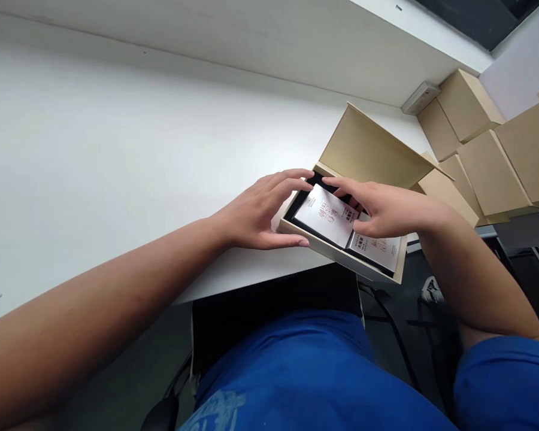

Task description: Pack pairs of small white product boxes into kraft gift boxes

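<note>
A cream gift box point(336, 256) with its lid point(372, 146) standing raised lies at the front edge of the table. Two silver cartons with red and black print are in its black-lined inside: the left carton point(326, 215) and the right carton point(381, 254). My left hand point(269, 206) spans the gift box's left end, thumb along the front wall and fingertips at the back corner. Over the box, my right hand point(377, 206) has its thumb at the left carton's right edge and its other fingers behind that carton, partly hidden.
Several cardboard boxes point(494, 173) are stacked at the right end of the white table point(94, 161). Beside them, a power socket block point(421, 97) sits against the wall. Below are a black chair point(390, 305) and a shoe point(431, 290).
</note>
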Demonstrator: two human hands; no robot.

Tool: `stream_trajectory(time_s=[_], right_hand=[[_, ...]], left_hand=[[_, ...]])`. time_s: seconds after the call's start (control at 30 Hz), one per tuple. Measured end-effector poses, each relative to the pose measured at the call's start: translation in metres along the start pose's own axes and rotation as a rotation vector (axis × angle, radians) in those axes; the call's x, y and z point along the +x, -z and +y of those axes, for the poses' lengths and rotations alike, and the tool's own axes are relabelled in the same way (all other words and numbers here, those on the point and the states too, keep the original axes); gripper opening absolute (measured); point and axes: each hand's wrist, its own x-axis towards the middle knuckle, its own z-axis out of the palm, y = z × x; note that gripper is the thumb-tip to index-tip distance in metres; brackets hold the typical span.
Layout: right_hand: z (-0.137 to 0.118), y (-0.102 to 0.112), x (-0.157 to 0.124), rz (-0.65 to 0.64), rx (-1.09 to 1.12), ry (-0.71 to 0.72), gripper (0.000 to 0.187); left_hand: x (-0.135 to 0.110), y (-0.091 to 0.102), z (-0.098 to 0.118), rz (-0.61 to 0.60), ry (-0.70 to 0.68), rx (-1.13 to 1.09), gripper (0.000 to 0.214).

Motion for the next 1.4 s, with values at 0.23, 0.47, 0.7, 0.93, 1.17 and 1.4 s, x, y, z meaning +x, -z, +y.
stream_trajectory(time_s=[0.23,0.47,0.7,0.93,1.17,1.4], right_hand=[[0.025,-0.001,0.001,0.014,0.232,0.106,0.085],[0.018,-0.009,-0.004,0.113,0.086,0.042,0.037],[0.008,-0.01,-0.007,-0.062,0.038,0.009,0.068],[0.009,-0.02,-0.01,-0.097,-0.016,-0.015,0.108],[-0.004,-0.025,-0.017,-0.026,-0.087,-0.091,0.079],[0.003,-0.024,-0.026,-0.063,-0.114,-0.176,0.078]], left_hand=[[-0.001,-0.002,-0.002,-0.005,-0.024,0.004,0.093],[-0.003,-0.002,-0.005,0.004,-0.021,-0.007,0.089],[-0.001,0.0,-0.004,-0.016,0.012,-0.006,0.071],[0.0,-0.001,-0.003,-0.011,-0.003,-0.009,0.069],[0.001,0.0,0.0,-0.035,0.018,-0.008,0.068],[0.0,0.0,-0.003,-0.069,0.033,0.083,0.071]])
